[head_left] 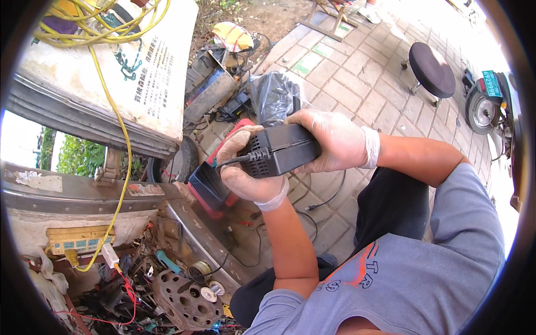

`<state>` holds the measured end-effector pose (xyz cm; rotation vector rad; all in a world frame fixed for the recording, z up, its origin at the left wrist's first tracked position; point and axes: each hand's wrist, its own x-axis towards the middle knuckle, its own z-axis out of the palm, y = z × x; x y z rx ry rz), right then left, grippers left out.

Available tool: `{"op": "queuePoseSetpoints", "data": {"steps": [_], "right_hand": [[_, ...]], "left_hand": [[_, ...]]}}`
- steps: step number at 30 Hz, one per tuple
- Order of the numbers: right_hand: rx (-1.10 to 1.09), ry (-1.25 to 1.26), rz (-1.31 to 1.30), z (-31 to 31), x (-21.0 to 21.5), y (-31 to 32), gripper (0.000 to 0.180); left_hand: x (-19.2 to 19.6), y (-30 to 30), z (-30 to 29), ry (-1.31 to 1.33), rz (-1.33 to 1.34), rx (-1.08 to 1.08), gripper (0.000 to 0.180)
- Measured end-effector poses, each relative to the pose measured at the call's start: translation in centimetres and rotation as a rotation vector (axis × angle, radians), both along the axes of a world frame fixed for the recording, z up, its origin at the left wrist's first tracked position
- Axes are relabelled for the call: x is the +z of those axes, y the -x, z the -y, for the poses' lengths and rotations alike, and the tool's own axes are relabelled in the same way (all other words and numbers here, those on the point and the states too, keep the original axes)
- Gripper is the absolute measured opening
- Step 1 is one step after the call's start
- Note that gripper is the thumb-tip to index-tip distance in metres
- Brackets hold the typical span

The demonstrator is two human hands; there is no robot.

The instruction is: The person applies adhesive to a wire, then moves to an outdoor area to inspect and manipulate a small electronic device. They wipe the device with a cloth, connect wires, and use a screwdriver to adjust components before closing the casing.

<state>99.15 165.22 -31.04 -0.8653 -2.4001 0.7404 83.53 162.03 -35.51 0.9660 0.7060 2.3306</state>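
Note:
Between my two gloved hands is a black power adapter [279, 149], a boxy case with vent slots and a cable coming out of its near left end. My left hand [245, 173] wraps round that end, fingers on the top and thumb side below. From the right, my right hand [335, 137] grips the other end with the thumb on top. Both hands wear thin whitish gloves. Just beyond the adapter lies a clear plastic bag [273, 95] with something dark in it. Under my left hand, a red and black case [209, 187] rests on the ground.
A yellow power strip [78, 240] with a yellow cable [120, 167] sits at left, above a cluttered bin of tools, wires and a perforated metal plate [184, 301]. A round black stool [431, 70] and a parked scooter [486, 109] stand on the paving at right.

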Motion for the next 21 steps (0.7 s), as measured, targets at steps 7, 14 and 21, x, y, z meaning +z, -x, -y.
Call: {"op": "queuePoseSetpoints", "data": {"steps": [7,14,21], "right_hand": [[-0.02,0.019,-0.023,0.5,0.9,0.7,0.07],[-0.021,-0.115,-0.057,-0.4,-0.1,0.1,0.068],[-0.054,-0.122,-0.043,-0.5,-0.9,-0.3,0.065]], "left_hand": [[-1.2,-0.8,-0.3,0.047,-0.085,-0.118,0.064],[1.2,2.1,1.1,0.201,-0.408,-0.308,0.022],[2.0,2.0,1.3,0.259,-0.64,-0.235,0.016]]}}
